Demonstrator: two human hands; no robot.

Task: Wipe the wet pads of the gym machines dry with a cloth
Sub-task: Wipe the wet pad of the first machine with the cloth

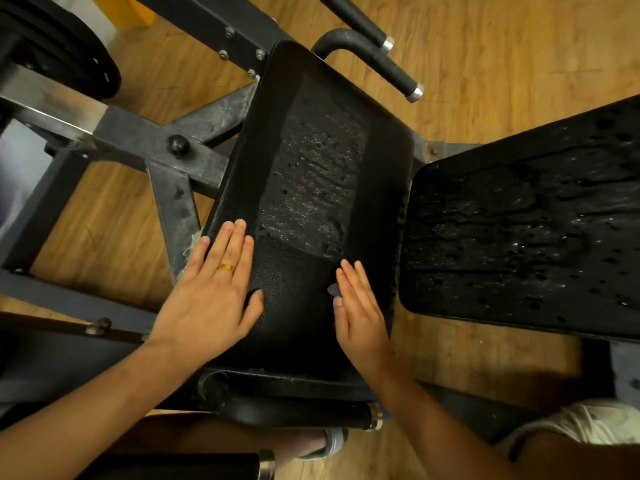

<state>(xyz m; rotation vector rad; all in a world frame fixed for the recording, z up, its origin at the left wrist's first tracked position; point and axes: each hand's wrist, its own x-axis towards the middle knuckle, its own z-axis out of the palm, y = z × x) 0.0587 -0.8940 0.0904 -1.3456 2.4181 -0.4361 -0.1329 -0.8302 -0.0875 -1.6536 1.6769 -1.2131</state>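
Now, left hand [211, 296]: fingers straight, palm flat on seat pad [311, 161], lower left.
right hand [360, 313]: fingers straight, laid on pad's lower right.
pad centre: wet, beaded.
side pad [519, 237]: wet.

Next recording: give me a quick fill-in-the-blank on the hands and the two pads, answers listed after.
1. The left hand wears a gold ___.
2. Counting the right hand, ___ hands lie flat on the centre pad.
3. The droplet-covered side pad lies to the ___ of the centre pad.
4. The floor under the machine shows a ___ grain.
Missing words: ring, two, right, wood.
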